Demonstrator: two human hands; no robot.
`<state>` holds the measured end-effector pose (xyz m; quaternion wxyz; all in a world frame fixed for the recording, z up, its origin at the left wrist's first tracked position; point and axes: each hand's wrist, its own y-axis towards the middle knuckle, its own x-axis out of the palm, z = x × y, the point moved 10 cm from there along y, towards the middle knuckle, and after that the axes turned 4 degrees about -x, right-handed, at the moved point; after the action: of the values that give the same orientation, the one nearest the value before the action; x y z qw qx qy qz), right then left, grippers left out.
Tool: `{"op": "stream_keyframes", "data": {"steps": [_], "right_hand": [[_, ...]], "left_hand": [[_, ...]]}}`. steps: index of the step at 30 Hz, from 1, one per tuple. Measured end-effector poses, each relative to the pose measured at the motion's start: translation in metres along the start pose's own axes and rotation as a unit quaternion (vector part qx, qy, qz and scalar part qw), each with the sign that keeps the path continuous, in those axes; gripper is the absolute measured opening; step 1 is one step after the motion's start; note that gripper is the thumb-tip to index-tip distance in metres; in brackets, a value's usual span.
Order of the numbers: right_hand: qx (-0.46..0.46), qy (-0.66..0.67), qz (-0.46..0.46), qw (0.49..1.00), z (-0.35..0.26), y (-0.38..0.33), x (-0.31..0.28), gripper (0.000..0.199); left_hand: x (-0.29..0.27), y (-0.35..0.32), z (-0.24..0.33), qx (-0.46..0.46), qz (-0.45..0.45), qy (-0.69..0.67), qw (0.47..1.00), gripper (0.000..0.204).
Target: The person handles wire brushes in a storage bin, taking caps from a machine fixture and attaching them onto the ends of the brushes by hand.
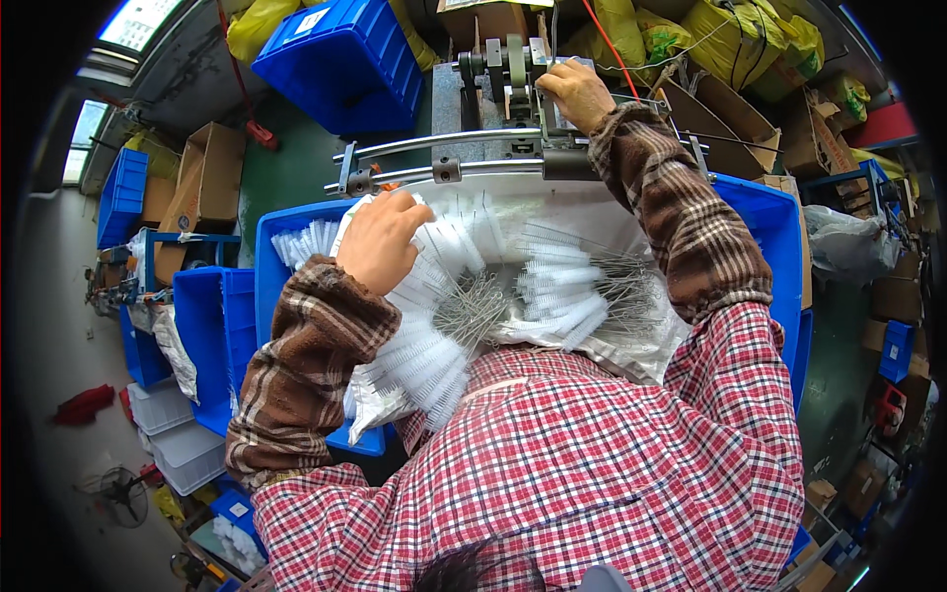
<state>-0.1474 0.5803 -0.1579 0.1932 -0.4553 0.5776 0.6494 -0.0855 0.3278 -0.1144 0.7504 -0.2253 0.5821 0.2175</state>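
Note:
In front of me lie two heaps of white-bristled wire brushes, a large fanned left heap point(426, 365) and a smaller right bundle point(554, 281). Their twisted metal stems point(472, 308) point toward the middle. My left hand point(383, 240) hovers at the upper edge of the left heap, fingers curled; whatever they hold is hidden beneath them. Beyond the heaps stands a metal machine point(515, 74) with rollers and a block. My right hand point(578, 96) is at its right side, fingertips pinched close to the block. What is between them is too small to make out.
Two horizontal metal rods point(404, 148) cross between me and the machine. The brushes rest on whitish sheeting point(631, 370) over a wide blue bin point(774, 232). Another blue bin point(345, 69) stands far left, with cardboard boxes point(725, 123) and yellow sacks point(735, 44) far right.

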Motion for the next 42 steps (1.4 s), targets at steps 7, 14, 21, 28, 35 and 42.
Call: {"op": "stream_keyframes", "data": {"steps": [7, 14, 21, 28, 35, 42], "right_hand": [[-0.025, 0.005, -0.004, 1.000, 0.003, -0.008, -0.010, 0.016], [-0.015, -0.012, -0.040, 0.999, 0.009, -0.010, -0.005, 0.020], [0.083, -0.118, -0.038, 0.989, 0.009, -0.041, -0.059, 0.043], [0.145, -0.161, -0.049, 0.975, 0.021, -0.065, -0.053, 0.044], [0.145, -0.140, -0.040, 0.979, -0.018, -0.029, -0.025, 0.033], [0.121, -0.139, -0.038, 0.982, -0.039, -0.010, -0.019, 0.029]], "left_hand": [[0.011, 0.004, -0.002, 0.030, -0.010, 0.076, 0.997, 0.032], [0.020, 0.012, -0.002, 0.018, -0.040, 0.148, 0.988, 0.017], [-0.018, -0.002, 0.015, 0.086, 0.088, 0.110, 0.986, 0.013], [-0.028, -0.015, 0.000, 0.023, 0.007, 0.080, 0.997, 0.026], [-0.030, -0.025, -0.046, -0.173, -0.074, 0.087, 0.978, 0.029], [-0.037, -0.021, -0.048, -0.118, -0.019, 0.005, 0.993, 0.018]]}}
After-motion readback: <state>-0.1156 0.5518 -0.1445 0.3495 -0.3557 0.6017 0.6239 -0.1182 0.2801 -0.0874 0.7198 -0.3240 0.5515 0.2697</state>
